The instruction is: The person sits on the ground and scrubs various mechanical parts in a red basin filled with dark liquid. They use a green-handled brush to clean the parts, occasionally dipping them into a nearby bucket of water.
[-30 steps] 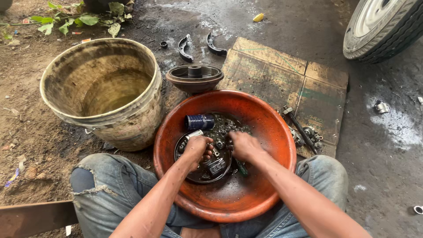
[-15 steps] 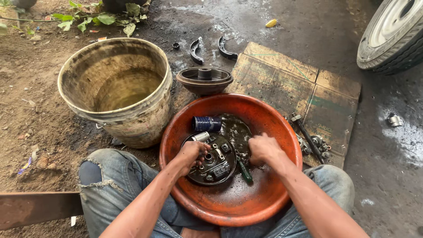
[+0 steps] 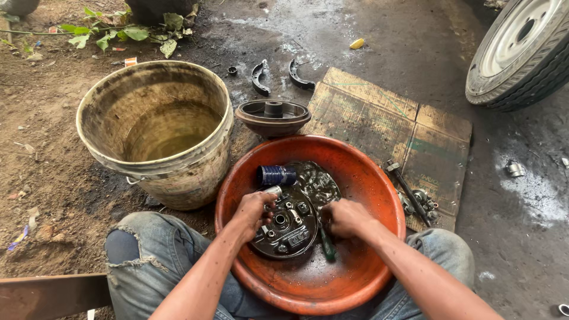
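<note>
A round, oily black metal backing plate (image 3: 287, 228) lies in an orange-brown basin (image 3: 367, 178) between my knees. My left hand (image 3: 252, 213) grips the plate's left rim. My right hand (image 3: 345, 218) is closed around a green-handled brush (image 3: 326, 246) at the plate's right edge. A dark blue ribbed rubber part (image 3: 275, 175) and several small greasy parts (image 3: 314, 178) sit in dark liquid at the basin's far side.
A dirty bucket (image 3: 155, 133) with murky liquid stands to the left. A brake drum (image 3: 272, 115) and two brake shoes (image 3: 275, 76) lie beyond the basin. Cardboard (image 3: 391, 127) carries tools and small parts (image 3: 409, 195). A wheel (image 3: 521, 50) is at top right.
The view has shifted slightly. My left hand has slid up the plate's left rim, and my right hand with the brush has drawn back to the plate's right edge.
</note>
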